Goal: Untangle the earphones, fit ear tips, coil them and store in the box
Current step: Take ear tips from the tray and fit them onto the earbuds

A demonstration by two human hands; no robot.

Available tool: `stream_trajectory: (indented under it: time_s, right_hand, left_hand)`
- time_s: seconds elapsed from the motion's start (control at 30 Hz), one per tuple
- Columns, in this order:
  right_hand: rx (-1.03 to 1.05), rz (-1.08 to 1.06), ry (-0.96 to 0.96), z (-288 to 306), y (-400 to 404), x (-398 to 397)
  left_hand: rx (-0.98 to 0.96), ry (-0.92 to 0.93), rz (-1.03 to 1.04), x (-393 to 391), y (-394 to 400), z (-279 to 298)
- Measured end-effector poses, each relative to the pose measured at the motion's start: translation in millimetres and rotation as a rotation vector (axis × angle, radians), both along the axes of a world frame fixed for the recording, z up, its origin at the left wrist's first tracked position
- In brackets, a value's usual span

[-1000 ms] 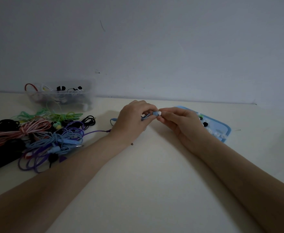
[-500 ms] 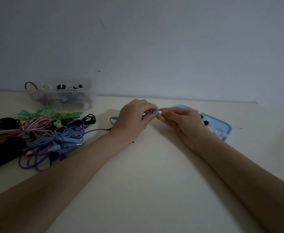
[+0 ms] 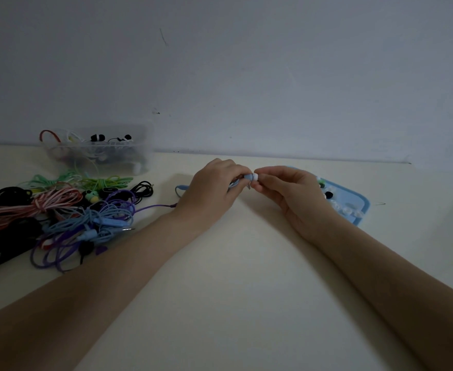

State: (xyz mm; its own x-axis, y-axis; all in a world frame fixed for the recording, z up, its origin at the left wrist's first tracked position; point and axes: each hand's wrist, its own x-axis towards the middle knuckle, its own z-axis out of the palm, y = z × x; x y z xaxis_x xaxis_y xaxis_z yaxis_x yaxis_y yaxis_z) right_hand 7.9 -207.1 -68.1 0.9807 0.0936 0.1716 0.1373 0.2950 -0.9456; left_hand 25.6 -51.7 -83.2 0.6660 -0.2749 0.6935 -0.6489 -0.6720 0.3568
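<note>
2 hands [image 3: 214, 188], 1 earbud [image 3: 247, 177], 1 tip [image 3: 255, 177]

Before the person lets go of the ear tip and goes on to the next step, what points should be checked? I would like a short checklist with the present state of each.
1. Left hand holds the blue earbud firmly: ok, fingers curled round it.
2. Right hand pinches the white ear tip at the earbud's end: ok.
3. Ear tip fully seated on the earbud: cannot tell, too small and partly hidden by fingers.
4. Blue tray with spare tips within reach of the right hand: ok, right behind it.
5. Clear box ready for storing: ok, open at the wall, already holding earphones.
6. Held blue cable free of the tangled pile: cannot tell.
</note>
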Motion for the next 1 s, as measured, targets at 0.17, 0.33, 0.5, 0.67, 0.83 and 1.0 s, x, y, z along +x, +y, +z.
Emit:
stream_trajectory:
  time_s: [0.17,0.33,0.5,0.67,0.83,1.0]
  right_hand:
    - [-0.013,0.015,-0.005,1,0,-1]
    - [-0.039,0.0,-0.011,1,1,-1]
    - [-0.29,-0.131,-0.102,0,1,-2]
    - [-0.388,-0.216,-0.173,2,7,-7]
    - [-0.472,-0.223,-0.181,8,6,-7]
    - [-0.56,-0.215,-0.141,21,0,-4]
  left_hand:
    - [0.004,0.003,0.006,0,0,0]
    - [0.029,-0.004,0.021,0,0,0]
    - [0.026,-0.012,0.0,-2,0,3]
    - [0.003,-0.064,-0.001,-4,1,5]
    - [-0.007,-0.098,0.035,-6,-1,5]
    - [-0.048,-0.049,0.046,-11,-6,8]
